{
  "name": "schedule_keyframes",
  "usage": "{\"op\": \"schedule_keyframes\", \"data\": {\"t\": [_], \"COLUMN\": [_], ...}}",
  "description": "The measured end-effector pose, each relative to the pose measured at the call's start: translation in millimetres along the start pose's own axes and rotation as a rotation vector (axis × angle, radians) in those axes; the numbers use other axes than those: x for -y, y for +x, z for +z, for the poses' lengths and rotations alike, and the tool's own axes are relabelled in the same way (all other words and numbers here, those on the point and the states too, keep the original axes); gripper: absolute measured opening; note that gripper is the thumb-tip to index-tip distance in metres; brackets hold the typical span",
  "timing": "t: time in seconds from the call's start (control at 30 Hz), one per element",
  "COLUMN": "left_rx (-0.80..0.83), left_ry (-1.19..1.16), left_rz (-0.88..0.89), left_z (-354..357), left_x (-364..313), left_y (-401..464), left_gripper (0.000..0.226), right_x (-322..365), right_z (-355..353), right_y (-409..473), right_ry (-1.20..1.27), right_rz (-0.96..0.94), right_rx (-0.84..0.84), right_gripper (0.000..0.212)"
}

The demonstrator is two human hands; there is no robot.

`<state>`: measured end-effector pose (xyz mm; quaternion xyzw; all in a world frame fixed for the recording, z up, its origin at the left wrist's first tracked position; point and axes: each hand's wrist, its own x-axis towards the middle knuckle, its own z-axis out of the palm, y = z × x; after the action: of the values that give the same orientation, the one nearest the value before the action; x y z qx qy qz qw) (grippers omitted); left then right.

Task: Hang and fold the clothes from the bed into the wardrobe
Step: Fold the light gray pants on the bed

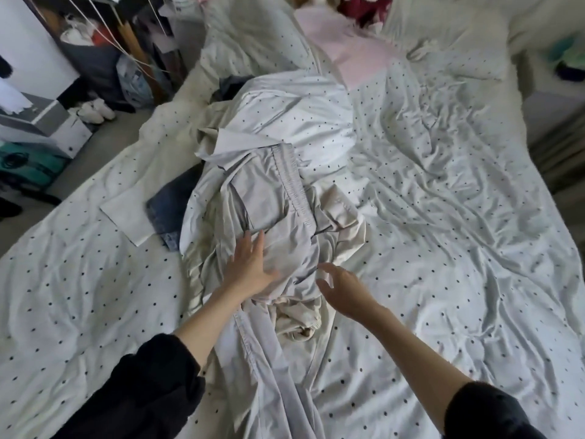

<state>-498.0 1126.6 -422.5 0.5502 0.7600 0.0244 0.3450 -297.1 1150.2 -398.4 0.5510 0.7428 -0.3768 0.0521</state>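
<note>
A pile of clothes lies in the middle of the bed (459, 217): grey trousers (272, 198) with an elastic waistband on top, a cream garment (297, 321) below them, blue jeans (171, 210) sticking out at the left and a pale shirt (285, 122) behind. My left hand (250, 267) lies flat on the grey trousers with fingers spread. My right hand (342, 289) hovers just right of it, fingers loosely curved, holding nothing.
The bed has a white duvet with black dots and a pink sheet (354, 55) near the pillows (443, 33). Boxes (47, 125), bags and white shoes (95, 110) crowd the floor at the left. A bedside unit (557, 99) stands at the right.
</note>
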Motion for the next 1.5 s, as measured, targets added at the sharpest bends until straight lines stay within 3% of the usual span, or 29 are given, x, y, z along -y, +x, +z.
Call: {"op": "schedule_keyframes", "data": {"t": [0.07, 0.1, 0.23, 0.33, 0.43, 0.5, 0.63, 0.73, 0.8, 0.9, 0.97, 1.03, 1.1, 1.23, 1.4, 1.5], "left_rx": [0.063, 0.050, -0.102, 0.064, 0.312, 0.321, 0.234, -0.154, -0.324, -0.232, -0.206, -0.135, -0.064, -0.176, -0.389, -0.426], "left_ry": [-0.011, 0.038, 0.220, 0.170, 0.122, 0.099, 0.084, -0.009, -0.004, 0.318, 0.540, 0.685, 0.701, 0.628, 0.555, 0.488], "left_rz": [-0.065, -0.077, 0.022, 0.207, 0.299, 0.324, 0.290, 0.247, 0.283, 0.374, 0.523, 0.599, 0.593, 0.588, 0.631, 0.589], "left_z": [1.8, 2.7, -10.6, -18.0, -16.0, -15.8, -40.3, -67.0, -79.8, -87.7, -84.9, -78.8, -72.9, -73.8, -92.1, -104.5], "left_x": [1.2, -0.1, -12.7, -20.1, -23.0, -20.6, -14.4, -17.4, -27.3, -51.9, -67.4, -75.6, -78.2, -57.5, -22.2, -8.0], "left_y": [15.9, 22.1, 23.7, 5.6, -13.6, -16.5, -13.1, -10.8, -5.1, 6.0, 9.1, 8.7, 3.3, -13.6, -36.3, -49.9], "left_gripper": [0.102, 0.096, 0.031, 0.020, 0.014, 0.012, 0.023, 0.023, 0.051, 0.099, 0.109, 0.093, 0.060, 0.014, 0.029, 0.031], "right_x": [-0.8, -2.3, -4.8, -3.1, 7.2, 14.1, 17.8, 11.7, 9.8, 11.7, 18.2, 20.4, 19.8, 12.4, 10.1, 14.6], "right_z": [1.8, 1.5, -2.6, -10.9, -23.5, -27.9, -18.7, -7.4, -9.1, -14.1, -15.8, -11.1, -3.7, 5.1, 3.3, 2.8], "right_y": [17.3, 27.0, 54.6, 69.2, 85.0, 95.9, 110.3, 99.7, 75.5, 36.5, 13.6, -0.2, -14.3, -37.3, -28.1, -19.8], "right_ry": [0.042, 0.054, 0.169, 0.408, 0.683, 0.730, 0.643, 0.464, 0.358, 0.297, 0.441, 0.476, 0.419, 0.256, -0.054, -0.236], "right_rz": [0.020, 0.020, 0.080, 0.164, 0.212, 0.218, 0.247, 0.243, 0.149, -0.035, -0.095, -0.130, -0.136, -0.132, -0.113, -0.118], "right_rx": [-0.004, -0.015, -0.060, -0.109, -0.117, -0.102, -0.088, -0.172, -0.261, -0.303, -0.185, -0.104, -0.104, -0.048, -0.056, -0.052], "right_gripper": [0.042, 0.041, 0.037, 0.031, 0.041, 0.030, 0.019, 0.022, 0.020, 0.020, 0.018, 0.012, 0.008, 0.036, 0.050, 0.057]}}
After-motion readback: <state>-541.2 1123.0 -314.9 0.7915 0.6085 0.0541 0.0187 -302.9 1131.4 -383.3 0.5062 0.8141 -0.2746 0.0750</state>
